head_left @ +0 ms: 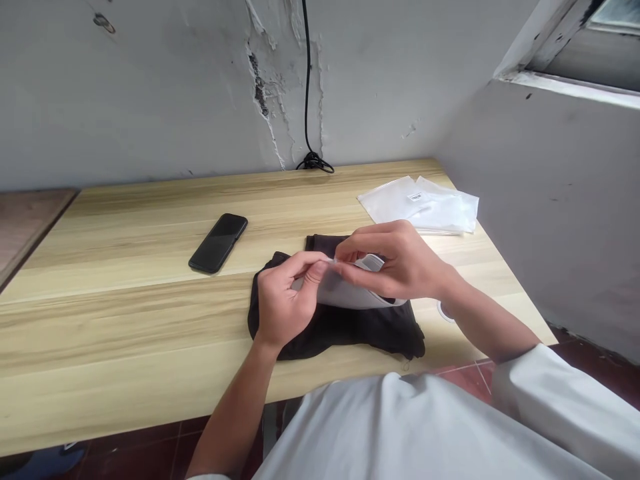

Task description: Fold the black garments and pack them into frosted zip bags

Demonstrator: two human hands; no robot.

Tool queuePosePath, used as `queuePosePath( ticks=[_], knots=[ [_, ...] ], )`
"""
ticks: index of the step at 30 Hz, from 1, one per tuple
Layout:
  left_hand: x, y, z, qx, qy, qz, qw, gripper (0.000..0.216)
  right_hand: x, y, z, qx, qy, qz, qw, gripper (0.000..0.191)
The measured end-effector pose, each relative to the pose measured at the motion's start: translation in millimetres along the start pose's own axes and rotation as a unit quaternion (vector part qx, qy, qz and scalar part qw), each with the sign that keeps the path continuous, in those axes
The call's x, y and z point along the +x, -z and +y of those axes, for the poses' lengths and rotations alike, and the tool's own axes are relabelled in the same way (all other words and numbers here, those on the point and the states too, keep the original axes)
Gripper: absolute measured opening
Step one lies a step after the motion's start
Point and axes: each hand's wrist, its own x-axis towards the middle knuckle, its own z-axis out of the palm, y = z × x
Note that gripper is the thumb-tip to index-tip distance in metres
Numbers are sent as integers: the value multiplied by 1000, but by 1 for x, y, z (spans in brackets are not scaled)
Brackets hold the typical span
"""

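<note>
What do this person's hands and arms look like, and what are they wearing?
The left hand and right hand are bare, as are the forearms, with no glove, watch or ring showing. The person wears a loose, off-white shirt with a wide short sleeve.

place: plain workroom | peeling plaster wall (pixel 270 87) | wood-grain desk (pixel 125 320) | red tiles (pixel 465 380)

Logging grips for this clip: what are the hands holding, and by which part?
The left hand and right hand both pinch a frosted plastic bag between fingers and thumb, at its upper edge, above a black cloth.
</note>
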Motion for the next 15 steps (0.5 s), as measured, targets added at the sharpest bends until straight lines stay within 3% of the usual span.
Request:
queuePosePath(
  ticks=[4, 9, 12, 15],
  knots=[
    [7, 6, -1, 2, -10, 128, 992, 12, 1, 10, -3, -6, -10, -28, 1000, 13],
    [26, 35, -25, -5, -31, 286, 958, 8, -14, 16, 0, 1, -56, -34, 998, 10],
    [28, 48, -38, 15, -3, 296, 955, 9, -28, 13, 5, 36, -80, -40, 995, 9],
    [23, 42, -46, 41, 46, 259, 964, 20, -40, 6, 10, 54, -110, -53, 991, 7]
  ],
)
